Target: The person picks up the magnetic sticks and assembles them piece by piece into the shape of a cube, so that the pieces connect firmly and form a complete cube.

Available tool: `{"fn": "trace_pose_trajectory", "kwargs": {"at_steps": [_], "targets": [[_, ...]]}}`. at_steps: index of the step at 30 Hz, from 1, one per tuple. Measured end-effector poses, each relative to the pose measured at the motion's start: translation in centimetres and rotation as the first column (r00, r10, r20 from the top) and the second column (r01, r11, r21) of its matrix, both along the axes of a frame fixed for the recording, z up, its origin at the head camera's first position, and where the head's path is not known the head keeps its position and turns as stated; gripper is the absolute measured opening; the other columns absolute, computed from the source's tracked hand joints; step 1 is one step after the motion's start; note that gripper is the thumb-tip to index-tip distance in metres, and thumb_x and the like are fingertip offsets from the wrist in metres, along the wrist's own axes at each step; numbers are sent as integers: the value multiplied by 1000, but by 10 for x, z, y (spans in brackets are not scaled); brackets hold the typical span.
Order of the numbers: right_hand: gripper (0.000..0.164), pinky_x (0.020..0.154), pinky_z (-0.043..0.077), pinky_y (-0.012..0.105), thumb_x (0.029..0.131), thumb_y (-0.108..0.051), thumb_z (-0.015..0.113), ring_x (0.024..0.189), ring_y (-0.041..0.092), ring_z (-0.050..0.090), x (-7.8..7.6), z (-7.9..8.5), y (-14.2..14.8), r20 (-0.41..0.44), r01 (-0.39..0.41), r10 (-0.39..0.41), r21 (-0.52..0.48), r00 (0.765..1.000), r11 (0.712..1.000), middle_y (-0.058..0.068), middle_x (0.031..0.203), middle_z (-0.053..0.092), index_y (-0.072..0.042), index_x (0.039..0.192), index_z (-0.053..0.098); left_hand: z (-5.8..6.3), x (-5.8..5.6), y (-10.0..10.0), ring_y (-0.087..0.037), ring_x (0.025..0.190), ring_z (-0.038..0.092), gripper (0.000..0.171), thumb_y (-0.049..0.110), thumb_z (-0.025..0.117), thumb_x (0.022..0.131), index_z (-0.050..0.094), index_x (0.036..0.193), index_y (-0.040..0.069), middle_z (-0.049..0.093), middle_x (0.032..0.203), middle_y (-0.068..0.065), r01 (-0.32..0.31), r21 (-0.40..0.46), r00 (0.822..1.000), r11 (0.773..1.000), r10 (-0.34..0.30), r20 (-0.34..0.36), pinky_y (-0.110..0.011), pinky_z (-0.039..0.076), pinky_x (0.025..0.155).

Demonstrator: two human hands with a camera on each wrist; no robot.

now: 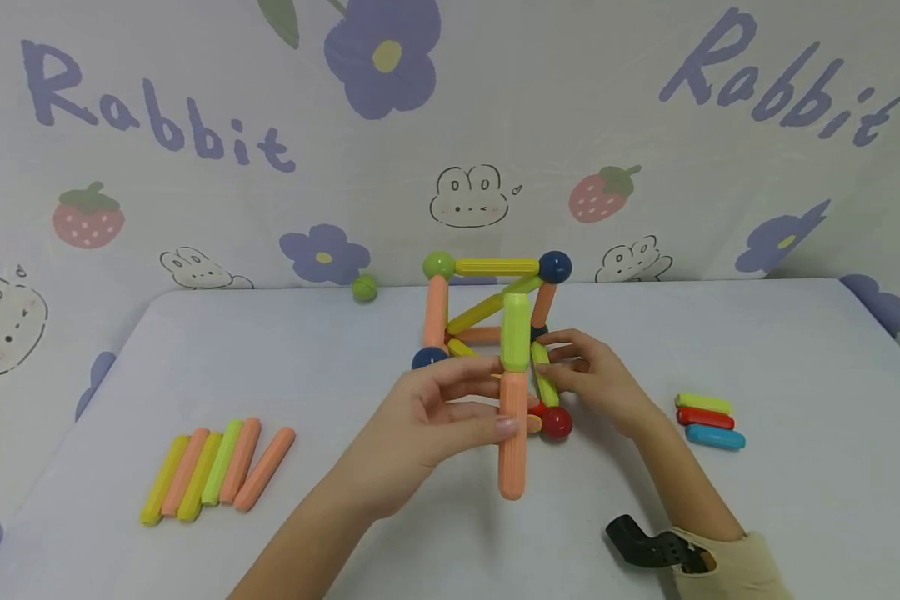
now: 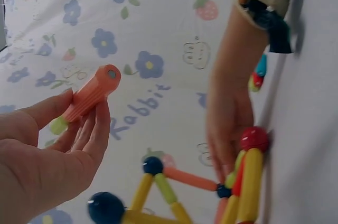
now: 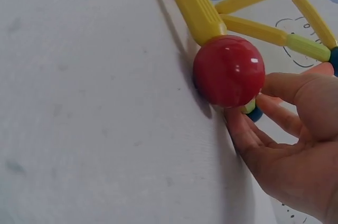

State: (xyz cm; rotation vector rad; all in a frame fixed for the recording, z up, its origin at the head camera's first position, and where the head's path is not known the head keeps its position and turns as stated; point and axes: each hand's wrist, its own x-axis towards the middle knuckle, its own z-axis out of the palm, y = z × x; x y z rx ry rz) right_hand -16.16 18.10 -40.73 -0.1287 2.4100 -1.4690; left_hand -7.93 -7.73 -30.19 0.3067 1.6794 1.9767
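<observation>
My left hand [image 1: 427, 421] pinches an orange magnetic rod [image 1: 512, 471] between thumb and fingers, upright above the table. A light-green rod [image 1: 516, 333] sits end to end on top of it. In the left wrist view the orange rod's end [image 2: 112, 75] shows a grey disc. Behind stands a frame of rods and balls, with a yellow top rod [image 1: 497, 267], a green ball [image 1: 438, 266] and a dark blue ball [image 1: 555, 267]. My right hand [image 1: 600, 379] grips a low green rod [image 1: 546, 375] of this frame, beside a red ball [image 3: 228, 71]. My left hand hides part of the frame.
Several loose yellow, orange and green rods [image 1: 213, 467] lie side by side at the left. On the right are a short green rod [image 1: 704, 404], a red one [image 1: 706, 417] and a blue one [image 1: 715, 437]. A small green ball [image 1: 364, 288] sits at the table's back edge.
</observation>
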Motion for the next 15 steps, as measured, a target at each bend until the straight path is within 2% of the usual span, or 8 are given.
{"fn": "trace_pose_trajectory", "kwargs": {"at_steps": [4, 7, 15], "targets": [[51, 93, 59, 33, 104, -21, 67, 118, 38, 63, -1, -2, -3, -8, 35, -35, 20, 999, 999, 27, 145, 56, -5, 149, 51, 13, 1, -12, -22, 106, 76, 48, 9, 71, 101, 59, 147, 5, 67, 130, -17, -110, -41, 993, 993, 108, -51, -33, 62, 93], [50, 84, 56, 24, 104, -21, 67, 110, 33, 64, -2, -6, -3, -28, 47, -46, 32, 999, 998, 27, 144, 57, -6, 149, 52, 20, 0, -21, -23, 104, 77, 43, 10, 69, 103, 60, 144, 2, 70, 125, -19, -175, -29, 980, 984, 171, -96, -34, 62, 91], [45, 75, 55, 19, 104, -17, 67, 89, 24, 64, -2, -13, -3, -82, 55, -55, 0, 995, 998, 28, 139, 59, -4, 145, 55, 30, -4, -43, -24, 104, 78, 37, 6, 63, 105, 58, 141, -5, 74, 118, -14, -283, 67, 943, 957, 291, -161, -39, 61, 98]]}}
